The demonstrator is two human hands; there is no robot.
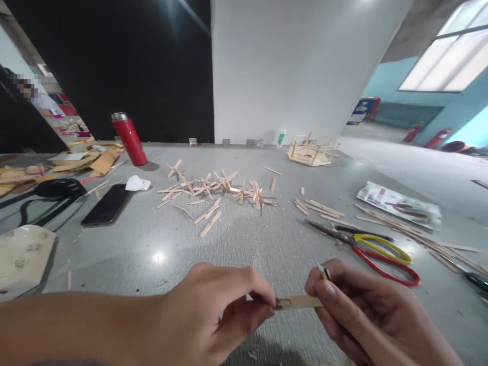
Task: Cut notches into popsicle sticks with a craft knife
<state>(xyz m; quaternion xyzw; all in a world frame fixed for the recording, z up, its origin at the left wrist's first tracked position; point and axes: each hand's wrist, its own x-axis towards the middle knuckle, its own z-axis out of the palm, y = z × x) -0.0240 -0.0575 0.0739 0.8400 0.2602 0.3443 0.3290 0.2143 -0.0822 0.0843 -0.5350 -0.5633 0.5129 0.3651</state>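
Observation:
A flat wooden craft stick (299, 302) spans the gap between my hands, low over the table, with a dark-edged notch near its left end. My left hand (224, 305) pinches that left end between thumb and fingers. The stick's right end runs into the fingers of my right hand (366, 305). That same hand grips a small pointed tool (323, 273) with a light tip and a yellow-and-black part; most of it is hidden, so its kind is unclear. Scissors (366, 249) with red and yellow handles lie just beyond my right hand.
Cut wooden pieces (221, 185) are heaped mid-table. Longer sticks (412, 231) and a white packet (400, 203) lie right. A hexagonal wooden model (310, 152) and a glue bottle (281, 138) stand by the wall panel. Left are a red flask (130, 140) and a phone (108, 206).

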